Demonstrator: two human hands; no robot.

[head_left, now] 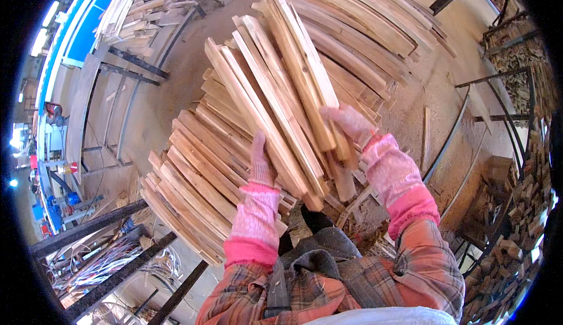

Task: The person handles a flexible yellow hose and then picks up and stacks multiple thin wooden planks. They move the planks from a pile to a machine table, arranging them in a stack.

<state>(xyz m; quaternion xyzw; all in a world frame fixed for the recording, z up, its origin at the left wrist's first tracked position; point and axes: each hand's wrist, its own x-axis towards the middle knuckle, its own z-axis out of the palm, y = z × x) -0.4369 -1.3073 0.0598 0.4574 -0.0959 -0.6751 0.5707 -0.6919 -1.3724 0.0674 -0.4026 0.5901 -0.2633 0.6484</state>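
Observation:
Between my gloved hands is a bundle of several long wooden strips (272,99), tilted with its far end up to the left. My left hand (261,160) presses against the bundle's left side, thumb along the outermost strip; its other fingers are hidden beneath the wood. My right hand (350,125) grips the right side near the close end, its thumb over the edge of a pale strip. Pink fuzzy sleeve covers are on both forearms. Beneath and left of the bundle lies a stack of similar wooden strips (196,167), laid side by side in layers.
Beyond the bundle, another pile of longer wooden boards (346,49) lies on the dusty floor (182,84). Dark metal bars (120,228) stand at the lower left over scrap. A metal rack (498,84) and heaped wood offcuts (510,266) line the right. One loose strip (426,137) lies to my right.

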